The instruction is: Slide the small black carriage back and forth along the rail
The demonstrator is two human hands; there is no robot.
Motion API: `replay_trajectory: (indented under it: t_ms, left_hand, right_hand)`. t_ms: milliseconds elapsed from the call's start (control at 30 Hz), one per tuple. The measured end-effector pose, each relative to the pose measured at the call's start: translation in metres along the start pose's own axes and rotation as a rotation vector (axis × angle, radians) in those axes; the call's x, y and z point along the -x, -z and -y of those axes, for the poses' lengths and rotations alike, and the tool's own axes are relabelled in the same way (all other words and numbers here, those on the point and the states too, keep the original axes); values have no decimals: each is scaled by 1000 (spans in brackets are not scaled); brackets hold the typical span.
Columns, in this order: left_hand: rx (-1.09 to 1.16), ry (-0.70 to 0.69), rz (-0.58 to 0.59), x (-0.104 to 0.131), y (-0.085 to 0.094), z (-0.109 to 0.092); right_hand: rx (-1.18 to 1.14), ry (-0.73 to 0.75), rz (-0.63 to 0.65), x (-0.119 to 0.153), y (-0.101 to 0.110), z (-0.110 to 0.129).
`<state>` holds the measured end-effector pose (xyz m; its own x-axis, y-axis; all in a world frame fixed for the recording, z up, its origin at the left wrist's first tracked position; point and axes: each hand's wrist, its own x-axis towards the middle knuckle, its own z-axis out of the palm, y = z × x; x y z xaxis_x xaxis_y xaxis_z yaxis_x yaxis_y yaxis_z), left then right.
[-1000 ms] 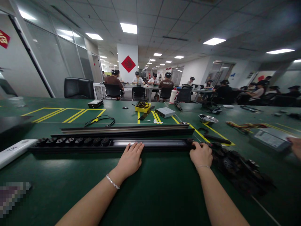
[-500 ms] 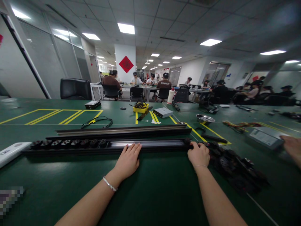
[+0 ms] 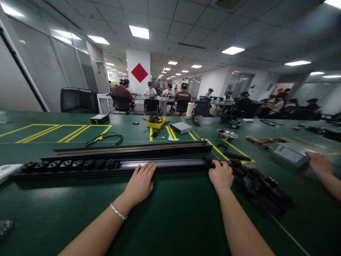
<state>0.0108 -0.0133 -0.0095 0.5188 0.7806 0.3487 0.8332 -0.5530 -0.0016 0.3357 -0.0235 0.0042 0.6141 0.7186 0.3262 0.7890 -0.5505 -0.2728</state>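
- Lying across the bench (image 3: 183, 217): rail (image 3: 113, 173), its left portion filled with black parts (image 3: 89, 164).
- Left hand (image 3: 141, 183): fingers extended, slightly parted, resting on the rail.
- Right hand (image 3: 221, 174): fingers bent at its right end; grip indeterminable.
- Behind: second rail (image 3: 128, 150).
- Far right: black heap (image 3: 262, 188).

Ceiling lights (image 3: 139, 32) shine above a white pillar (image 3: 137, 55) and black armchair (image 3: 79, 100).

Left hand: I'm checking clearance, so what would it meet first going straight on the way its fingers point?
Past the near black rail it touches, the left hand would probably meet the rear black rail first, though depth is unclear.
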Motion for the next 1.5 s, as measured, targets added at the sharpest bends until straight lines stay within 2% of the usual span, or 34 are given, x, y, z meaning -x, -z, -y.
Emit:
replay_trajectory:
  t_ms: [300, 567, 1033, 1500]
  left_hand:
    - [-5, 1, 8, 0, 1, 0]
    - [0, 2, 8, 0, 1, -1]
    - [1, 27, 26, -1, -2, -4]
    - [-2, 16, 27, 0, -1, -4]
  right_hand:
    - [13, 107, -9, 0, -2, 1]
    - [13, 62, 63, 0, 4, 5]
    - [41, 65, 25, -3, -3, 0]
    - [63, 61, 10, -2, -2, 1]
